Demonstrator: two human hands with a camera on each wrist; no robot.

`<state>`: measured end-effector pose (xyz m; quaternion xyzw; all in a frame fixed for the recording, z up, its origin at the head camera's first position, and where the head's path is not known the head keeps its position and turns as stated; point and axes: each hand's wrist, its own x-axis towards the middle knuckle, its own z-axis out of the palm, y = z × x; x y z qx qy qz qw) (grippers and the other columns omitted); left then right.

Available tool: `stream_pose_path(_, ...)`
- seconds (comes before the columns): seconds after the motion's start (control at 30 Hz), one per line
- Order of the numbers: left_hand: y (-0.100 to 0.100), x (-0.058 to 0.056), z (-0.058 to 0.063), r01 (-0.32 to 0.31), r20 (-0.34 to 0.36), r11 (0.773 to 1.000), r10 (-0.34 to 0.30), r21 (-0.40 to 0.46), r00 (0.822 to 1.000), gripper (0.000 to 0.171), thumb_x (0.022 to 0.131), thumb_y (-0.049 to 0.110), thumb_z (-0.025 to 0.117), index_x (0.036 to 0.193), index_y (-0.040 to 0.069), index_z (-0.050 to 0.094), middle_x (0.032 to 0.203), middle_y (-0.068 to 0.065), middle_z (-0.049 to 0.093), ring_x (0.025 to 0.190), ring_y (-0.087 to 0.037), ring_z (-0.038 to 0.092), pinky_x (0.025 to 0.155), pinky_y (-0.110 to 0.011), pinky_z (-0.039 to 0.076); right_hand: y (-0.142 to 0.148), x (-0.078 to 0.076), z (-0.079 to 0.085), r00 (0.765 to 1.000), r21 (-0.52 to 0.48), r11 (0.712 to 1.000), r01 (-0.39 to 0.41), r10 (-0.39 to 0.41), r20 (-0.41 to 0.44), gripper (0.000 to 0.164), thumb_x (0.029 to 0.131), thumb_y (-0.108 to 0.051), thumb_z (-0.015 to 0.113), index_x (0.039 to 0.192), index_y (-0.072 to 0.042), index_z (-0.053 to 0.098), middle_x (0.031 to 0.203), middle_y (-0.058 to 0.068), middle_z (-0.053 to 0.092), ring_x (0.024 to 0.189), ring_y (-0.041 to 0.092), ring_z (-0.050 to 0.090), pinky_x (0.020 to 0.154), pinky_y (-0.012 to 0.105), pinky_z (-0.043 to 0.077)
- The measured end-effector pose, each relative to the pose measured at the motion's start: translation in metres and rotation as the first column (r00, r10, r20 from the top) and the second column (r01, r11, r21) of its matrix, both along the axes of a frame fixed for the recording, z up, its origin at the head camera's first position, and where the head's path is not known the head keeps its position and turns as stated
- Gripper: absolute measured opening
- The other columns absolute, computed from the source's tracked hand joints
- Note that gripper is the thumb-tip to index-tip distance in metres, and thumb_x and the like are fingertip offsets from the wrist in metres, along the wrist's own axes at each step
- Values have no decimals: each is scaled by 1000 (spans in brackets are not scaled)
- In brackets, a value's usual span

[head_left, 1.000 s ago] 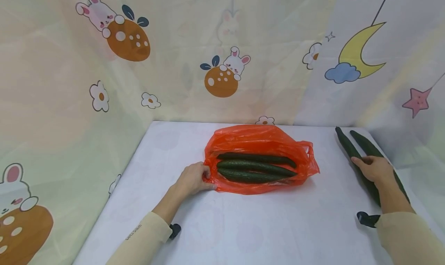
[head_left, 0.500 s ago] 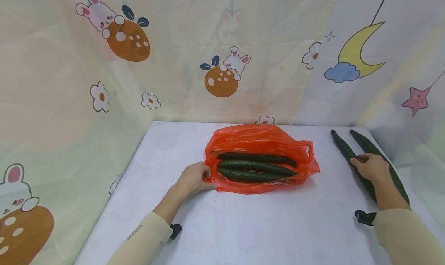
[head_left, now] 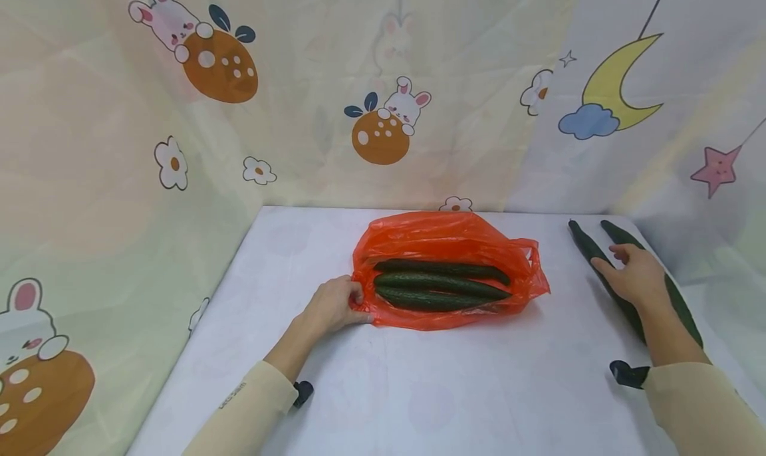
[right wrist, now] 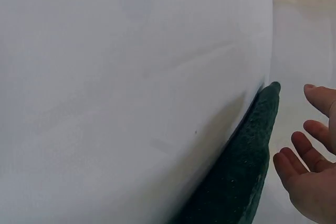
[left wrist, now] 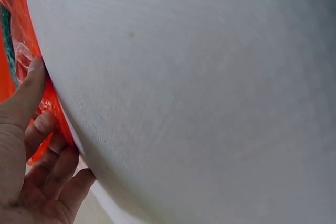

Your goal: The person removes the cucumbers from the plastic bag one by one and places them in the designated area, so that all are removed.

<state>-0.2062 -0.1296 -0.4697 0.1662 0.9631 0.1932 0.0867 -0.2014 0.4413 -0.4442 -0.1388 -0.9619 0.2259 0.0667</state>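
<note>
A red plastic bag (head_left: 443, 233) lies on the white table with its mouth spread, and three dark green cucumbers (head_left: 443, 284) rest side by side in it. My left hand (head_left: 332, 304) holds the bag's left edge, thumb toward the near side; in the left wrist view, the fingers (left wrist: 44, 124) lie against the red plastic. On the right side, two more cucumbers lie lengthwise: a left one (head_left: 589, 244) and a right one (head_left: 682, 306). My right hand (head_left: 637, 276) hovers over them, thumb and fingers apart, holding nothing. The right wrist view shows the hand (right wrist: 310, 166) beside a cucumber (right wrist: 236, 171), not touching it.
Printed cloth walls (head_left: 323, 143) enclose the table (head_left: 419, 389) at the back and sides. A black wrist camera (head_left: 628, 375) sticks out from the right sleeve, another black camera (head_left: 304, 394) from the left one.
My right hand shifted the left loose cucumber slightly left, then let go of it and spread its fingers. The left hand and bag stay in place.
</note>
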Motion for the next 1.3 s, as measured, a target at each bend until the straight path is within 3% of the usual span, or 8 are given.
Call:
stream_pose_path(0.17, 0, -1, 0, 1, 10, 1000, -1, -3, 1000, 40, 75, 51, 89, 90, 21, 66, 85, 2, 55, 80, -15, 53, 67, -28, 46, -12, -2, 8, 1000, -20, 1000, -5, 5, 11, 70, 103, -45, 57, 144, 9, 41, 141, 41, 41, 128, 58, 39, 102, 71, 39)
stream_pose_path(0.47, 0, -2, 1, 35, -16, 999, -36, -8, 999, 41, 76, 51, 89, 93, 21, 67, 86, 1, 56, 79, -15, 53, 67, -28, 46, -39, 0, 21, 996, -44, 996, -79, 77, -46, 70, 101, -44, 61, 142, 9, 44, 141, 39, 44, 128, 56, 42, 100, 71, 42)
stream_pose_path(0.9, -2, -2, 2, 53, -4, 999, -53, -5, 999, 38, 78, 49, 88, 93, 22, 65, 89, 1, 56, 82, -15, 53, 70, -28, 48, -73, -1, 45, 979, -30, 980, -195, 192, -72, 70, 99, -44, 65, 144, 6, 47, 143, 35, 47, 125, 54, 50, 97, 66, 47)
stream_pose_path(1.3, -5, 2, 3, 50, 17, 999, -51, 17, 999, 35, 77, 45, 90, 95, 23, 69, 92, 2, 56, 85, -15, 53, 72, -29, 48, -103, 0, 66, 965, -37, 966, -255, 252, -79, 70, 98, -46, 66, 148, 0, 46, 144, 30, 48, 124, 53, 50, 92, 64, 51)
